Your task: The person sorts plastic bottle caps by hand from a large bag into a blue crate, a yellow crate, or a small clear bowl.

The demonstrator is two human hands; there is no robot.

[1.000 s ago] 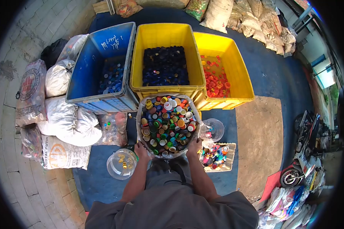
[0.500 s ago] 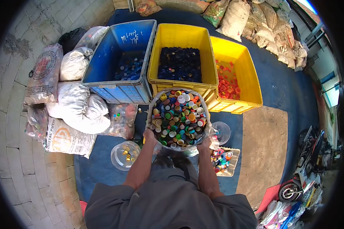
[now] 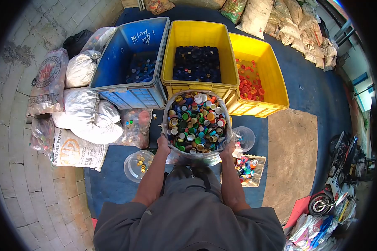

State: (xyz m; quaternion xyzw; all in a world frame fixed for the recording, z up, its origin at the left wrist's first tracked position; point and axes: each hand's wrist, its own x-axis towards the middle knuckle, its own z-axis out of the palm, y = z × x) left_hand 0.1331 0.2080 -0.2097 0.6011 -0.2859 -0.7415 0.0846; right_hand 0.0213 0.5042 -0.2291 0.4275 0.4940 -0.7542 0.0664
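Between the left hand (image 3: 227,149) and right hand (image 3: 163,144), fingers gripping its near rim, a round lined container (image 3: 165,121) of mixed bottle caps (image 3: 197,121) sits before the middle yellow crate (image 3: 203,87).

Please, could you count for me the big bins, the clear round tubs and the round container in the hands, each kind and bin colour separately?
Big blue bin: 1
Big yellow bins: 2
Clear round tubs: 2
Held round container: 1
Total: 6
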